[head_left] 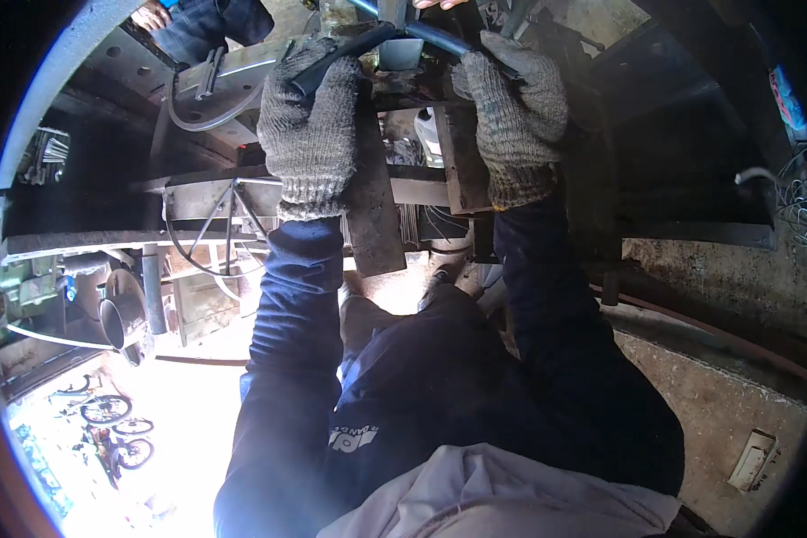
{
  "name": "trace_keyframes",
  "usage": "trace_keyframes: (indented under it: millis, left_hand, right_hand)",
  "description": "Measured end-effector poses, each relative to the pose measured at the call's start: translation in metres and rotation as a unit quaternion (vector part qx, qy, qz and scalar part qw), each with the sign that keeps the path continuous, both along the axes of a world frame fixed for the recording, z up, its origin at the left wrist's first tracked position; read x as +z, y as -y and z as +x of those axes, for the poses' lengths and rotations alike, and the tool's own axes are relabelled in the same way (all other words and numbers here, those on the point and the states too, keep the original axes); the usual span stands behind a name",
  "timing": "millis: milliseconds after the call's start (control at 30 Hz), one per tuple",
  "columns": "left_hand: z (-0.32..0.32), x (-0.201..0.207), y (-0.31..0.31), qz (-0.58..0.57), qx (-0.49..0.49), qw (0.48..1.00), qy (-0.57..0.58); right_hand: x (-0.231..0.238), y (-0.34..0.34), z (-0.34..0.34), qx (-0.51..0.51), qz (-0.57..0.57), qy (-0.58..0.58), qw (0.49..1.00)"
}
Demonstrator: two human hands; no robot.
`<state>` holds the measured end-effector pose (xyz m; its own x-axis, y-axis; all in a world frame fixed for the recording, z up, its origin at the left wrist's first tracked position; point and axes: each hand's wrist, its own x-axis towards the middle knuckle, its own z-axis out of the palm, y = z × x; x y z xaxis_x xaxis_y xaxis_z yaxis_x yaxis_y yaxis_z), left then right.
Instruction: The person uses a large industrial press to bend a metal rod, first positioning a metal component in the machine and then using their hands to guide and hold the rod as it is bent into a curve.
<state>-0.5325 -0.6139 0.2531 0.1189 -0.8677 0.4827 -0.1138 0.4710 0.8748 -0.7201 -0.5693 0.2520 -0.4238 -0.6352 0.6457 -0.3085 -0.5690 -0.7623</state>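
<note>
A dark round metal tube [360, 45] slopes down to both sides from an upright metal post [392, 13] at the top middle, like a shallow inverted V. Its middle lies at the post, so I cannot tell whether it is one bent length or two pieces. Around its left end, my left hand [312, 134] is closed in a grey knitted glove, thumb along the tube. In a matching glove, my right hand [517, 121] grips the right end, fingers partly hidden. Just below the post, between my hands, sits a light-faced metal block [401, 54].
Another person's fingers [439, 4] show at the top edge, and a person's hand [151, 15] at upper left. Flat steel bars [375, 211] stick out toward me below my hands. A curved rod [211, 124] lies left; bicycles [108, 410] stand lower left.
</note>
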Motion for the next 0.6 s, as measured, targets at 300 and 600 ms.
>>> trace_keyframes:
  millis: [300, 600]
  left_hand:
    - [0.002, 0.0, 0.004, 0.027, -0.031, 0.999, -0.019]
    - [0.004, 0.01, 0.001, -0.048, -0.011, 0.996, 0.069]
  right_hand:
    - [-0.001, 0.002, -0.004, 0.003, -0.009, -0.005, 1.0]
    - [-0.001, 0.003, -0.008, -0.045, -0.014, -0.087, 0.995]
